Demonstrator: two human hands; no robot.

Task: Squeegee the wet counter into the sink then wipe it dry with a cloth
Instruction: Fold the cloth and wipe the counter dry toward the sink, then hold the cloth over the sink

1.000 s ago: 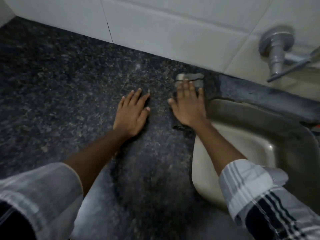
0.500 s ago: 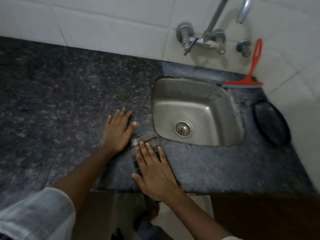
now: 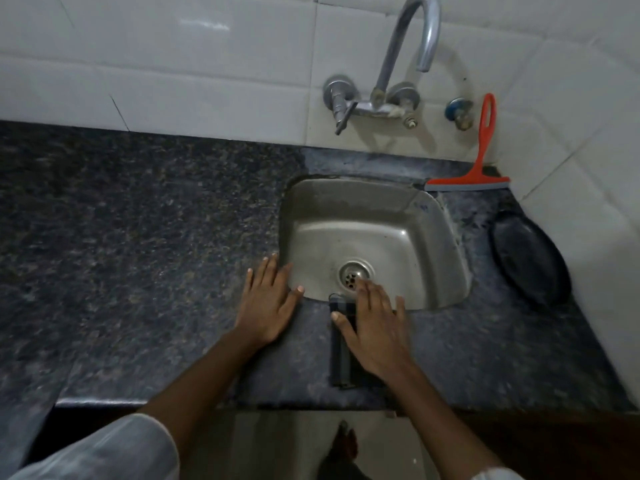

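Your red plastic squeegee (image 3: 479, 168) stands parked against the white tiled wall at two o'clock of the steel sink (image 3: 446, 237), so the squeegee pass looks done and drying remains. Your right hand (image 3: 372, 327) presses flat, fingers spread, on the dark folded cloth (image 3: 341, 355) at the sink's six o'clock rim. Your left hand (image 3: 266, 306) rests open on the speckled granite counter (image 3: 138, 237), holding nothing.
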